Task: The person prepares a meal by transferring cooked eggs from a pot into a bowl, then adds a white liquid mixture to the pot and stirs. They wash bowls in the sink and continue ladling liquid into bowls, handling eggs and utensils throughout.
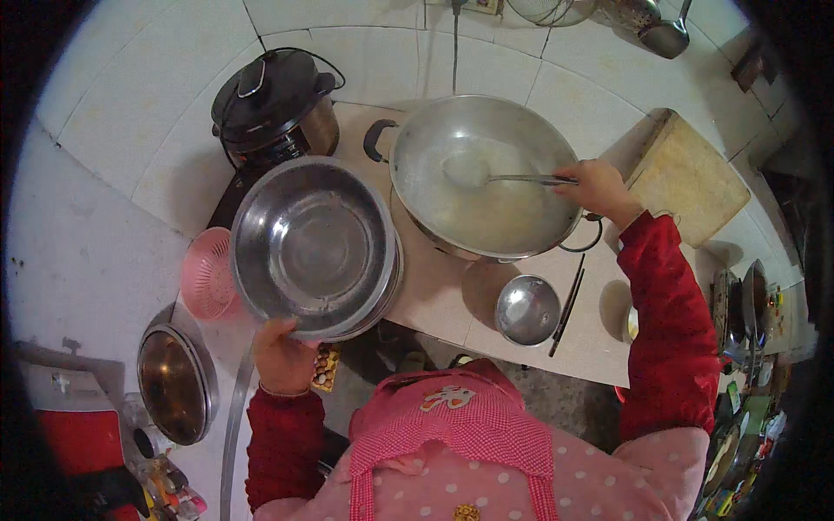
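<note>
My left hand [283, 357] grips the near rim of a large stainless steel basin [319, 241], which is tilted and looks empty. Another metal rim shows just beneath it. With my right hand [603, 189] I hold the handle of a metal ladle [521, 178], its bowl down in the cloudy liquid of a wide two-handled metal wok [417, 156]. Nearer to me on the counter stand a small metal bowl [528, 310] and, just right of it, a pair of dark chopsticks [568, 303].
An electric pressure cooker [280, 111] stands behind the basin, a pink plastic colander [207, 273] to its left. A thick wooden cutting board [690, 179] leans at the right wall. A round metal lid [172, 384] lies lower left. Eggs in a tray [324, 368] show below the basin.
</note>
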`<state>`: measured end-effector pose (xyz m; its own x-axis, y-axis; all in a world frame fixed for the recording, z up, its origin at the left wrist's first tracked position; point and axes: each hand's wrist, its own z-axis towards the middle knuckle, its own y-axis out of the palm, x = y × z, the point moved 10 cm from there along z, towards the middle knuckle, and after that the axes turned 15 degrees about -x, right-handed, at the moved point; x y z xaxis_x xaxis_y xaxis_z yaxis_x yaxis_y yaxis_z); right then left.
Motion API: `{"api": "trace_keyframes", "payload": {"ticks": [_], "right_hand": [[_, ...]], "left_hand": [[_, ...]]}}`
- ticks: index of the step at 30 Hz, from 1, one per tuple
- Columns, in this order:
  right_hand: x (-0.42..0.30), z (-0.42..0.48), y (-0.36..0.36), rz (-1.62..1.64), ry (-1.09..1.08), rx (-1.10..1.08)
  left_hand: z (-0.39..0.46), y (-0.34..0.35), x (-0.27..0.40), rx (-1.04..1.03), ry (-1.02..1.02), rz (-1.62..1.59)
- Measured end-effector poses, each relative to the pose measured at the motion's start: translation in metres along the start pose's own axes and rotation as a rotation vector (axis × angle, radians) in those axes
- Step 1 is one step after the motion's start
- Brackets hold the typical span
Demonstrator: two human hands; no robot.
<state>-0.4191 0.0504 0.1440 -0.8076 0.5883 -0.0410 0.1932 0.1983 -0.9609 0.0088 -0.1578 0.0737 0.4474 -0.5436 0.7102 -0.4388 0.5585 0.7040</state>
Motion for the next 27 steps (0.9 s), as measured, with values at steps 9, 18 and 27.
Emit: {"api": "trace_keyframes", "payload": {"ticks": [9, 18, 27], "right_hand": [[-0.004, -0.062, -0.1, -0.03, 0.028, 0.108], [-0.015, -0.129, -0.187, 0.094, -0.065, 0.19], [-0.028, -0.138, -0.17, 0.103, -0.143, 0.122]], "left_hand": [[0.101, 0.065, 0.007, -0.085, -0.144, 0.16], [0.155, 0.091, -0.021, -0.023, -0.236, 0.442], [0.178, 0.108, -0.063, -0.118, -0.343, 0.432]]}}
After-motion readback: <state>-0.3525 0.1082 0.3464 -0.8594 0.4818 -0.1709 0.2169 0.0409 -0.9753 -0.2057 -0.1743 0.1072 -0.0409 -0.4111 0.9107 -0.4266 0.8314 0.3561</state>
